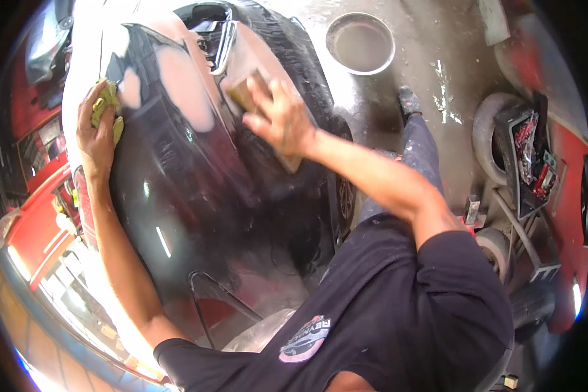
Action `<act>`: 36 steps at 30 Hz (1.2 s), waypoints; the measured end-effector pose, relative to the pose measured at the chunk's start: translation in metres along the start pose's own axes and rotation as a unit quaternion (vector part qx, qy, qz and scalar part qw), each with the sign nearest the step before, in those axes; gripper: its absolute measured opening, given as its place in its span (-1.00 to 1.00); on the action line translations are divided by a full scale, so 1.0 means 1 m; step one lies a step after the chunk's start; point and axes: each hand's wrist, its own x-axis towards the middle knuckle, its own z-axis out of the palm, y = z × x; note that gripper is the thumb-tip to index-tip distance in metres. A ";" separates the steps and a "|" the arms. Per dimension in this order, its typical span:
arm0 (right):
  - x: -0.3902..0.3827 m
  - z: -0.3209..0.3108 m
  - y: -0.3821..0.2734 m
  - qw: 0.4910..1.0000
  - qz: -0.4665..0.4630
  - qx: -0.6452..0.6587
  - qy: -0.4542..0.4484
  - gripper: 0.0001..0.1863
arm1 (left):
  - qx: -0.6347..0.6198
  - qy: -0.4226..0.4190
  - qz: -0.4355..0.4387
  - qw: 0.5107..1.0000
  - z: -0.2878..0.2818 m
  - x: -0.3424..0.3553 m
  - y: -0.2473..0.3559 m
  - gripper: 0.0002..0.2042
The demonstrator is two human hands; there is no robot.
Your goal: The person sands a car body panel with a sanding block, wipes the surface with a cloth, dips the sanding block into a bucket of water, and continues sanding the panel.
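Note:
My left hand [95, 147] grips a crumpled yellow-green sponge or cloth [113, 95] at the left edge of a black car body [170, 196] with pale pink patches of filler or primer [179, 85]. My right hand [277, 117] is curved over a tan rectangular pad [245, 91], pressed on a dull, pinkish strip of panel near the car's lamp [219, 46]; its fingers are slightly blurred.
A round metal basin [359, 42] sits on the wet-looking floor [431, 59]. At right are a tire [483, 140], a black tray of tools [526, 163], a wheeled metal frame [526, 248] and red panels. A bent dark tube [224, 289] stands below the car body.

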 end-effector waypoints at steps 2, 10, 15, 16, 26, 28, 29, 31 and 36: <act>0.044 0.013 0.069 0.999 0.010 -0.048 -0.019 -0.25 | 0.005 -0.006 0.014 1.000 0.012 0.010 0.012 -0.56; 0.007 -0.003 -0.015 0.999 0.005 0.033 0.004 -0.37 | 0.025 0.006 0.013 1.000 -0.003 -0.005 0.000 -0.56; 0.072 0.013 0.056 0.992 0.122 -0.034 -0.016 -0.35 | 0.029 -0.009 0.020 0.999 0.015 0.005 0.008 -0.57; 0.063 0.014 0.051 0.990 0.138 -0.038 -0.015 -0.32 | 0.027 -0.007 0.021 0.999 0.015 0.005 0.009 -0.57; 0.072 0.011 0.062 0.994 0.097 -0.025 -0.035 -0.37 | 0.017 0.000 0.019 1.000 0.018 0.007 0.008 -0.56; 0.046 0.012 0.027 0.996 0.090 -0.017 0.012 -0.29 | 0.023 0.002 0.015 1.000 0.012 0.003 0.005 -0.56; 0.024 0.009 0.001 0.997 0.080 0.009 -0.015 -0.22 | 0.016 0.001 0.001 1.000 0.004 -0.005 0.000 -0.56; 0.011 0.004 -0.004 0.999 0.021 0.020 -0.024 -0.20 | 0.019 0.005 0.005 1.000 -0.003 -0.007 0.000 -0.56; 0.087 0.027 0.094 0.998 0.017 -0.052 -0.028 -0.25 | 0.008 0.000 0.029 1.000 0.017 0.009 0.007 -0.56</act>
